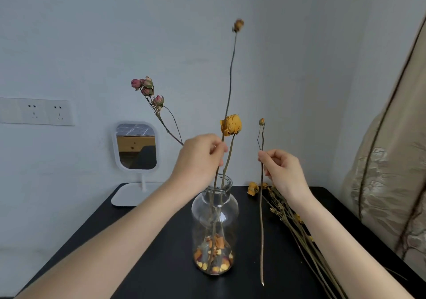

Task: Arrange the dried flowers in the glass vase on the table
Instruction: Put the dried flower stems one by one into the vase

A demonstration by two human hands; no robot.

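The vase [214, 220] stands on the near middle of the black table [166, 275], with loose petals [214, 256] in its bottom. Two flowers are in it: a yellow rose [231, 124] and a tall stem [230, 79] with a small bud at its top. The left hand [202, 158] pinches the tall stem just above the vase mouth, thumb against fingertips. Pink buds [147, 87] lean off to the left behind that hand; whether their stem sits in the vase or in the hand cannot be told.

The right hand [282, 168] pinches a thin stem [261, 229] high up, a little below its bud, right of the vase. The stem hangs nearly upright, its cut end low over the table; contact there cannot be made out. More flowers lie in a bundle [297, 232] on the right of the table.

These stems look very light, stiff and brittle. They likely snap rather than bend, and the dry heads probably shed if touched. A light pinch on the bare stem, well away from the head, seems the right hold, as both hands have now. A hold lower down would probably steer the thin stem's long free end better into the narrow mouth. The glass is smooth and breakable, but such light stems should not tip it.
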